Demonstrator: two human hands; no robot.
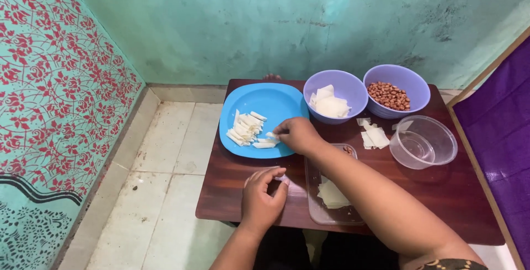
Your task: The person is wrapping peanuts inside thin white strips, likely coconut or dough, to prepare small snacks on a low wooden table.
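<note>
Your right hand (298, 135) reaches across to the blue plate (276, 104), fingertips pinched on a small white rolled piece (269, 136) at the plate's near edge, just beside the pile of finished rolls (244, 128) to that hand's left, so they stay grouped together. Your left hand (263, 195) rests loosely curled on the counter (232, 187), holding nothing you can make out. Beyond your right hand stand the bowl of white wrappers (335, 96) and the bowl of peanuts (396, 90), kept within reach.
</note>
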